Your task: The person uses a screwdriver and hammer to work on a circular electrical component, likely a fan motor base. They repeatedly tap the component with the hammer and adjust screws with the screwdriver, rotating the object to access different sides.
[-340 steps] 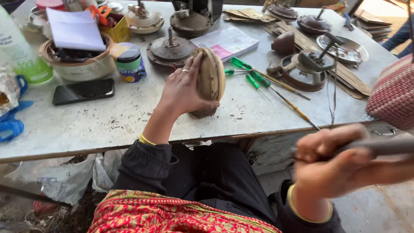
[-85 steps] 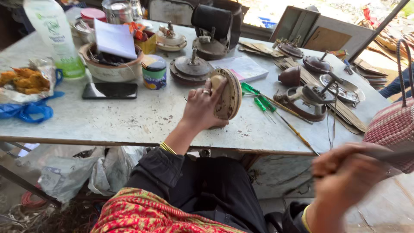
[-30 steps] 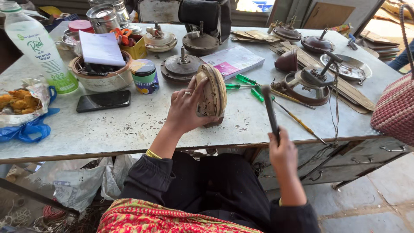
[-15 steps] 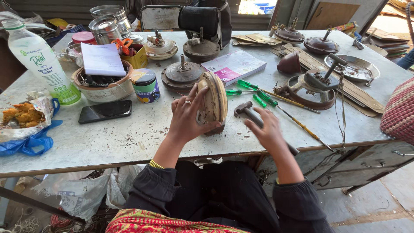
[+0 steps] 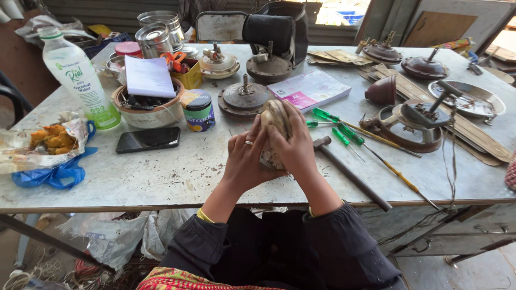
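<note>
Both my hands clasp a round, worn, cream-coloured metal motor casing that stands on edge on the grey table. My left hand, with a ring on one finger, grips its left side. My right hand grips its right side. A hammer lies on the table just right of my right hand, head towards the casing, handle running to the table's front edge.
Green-handled screwdrivers lie beyond the hammer. Dismantled fan motors and blades fill the right. A black phone, small tin, bowl, plastic bottle and a bag of food sit at left.
My right hand swung the hammer in from the right, set it down on the table and let go. It now grips the casing together with my left hand.
</note>
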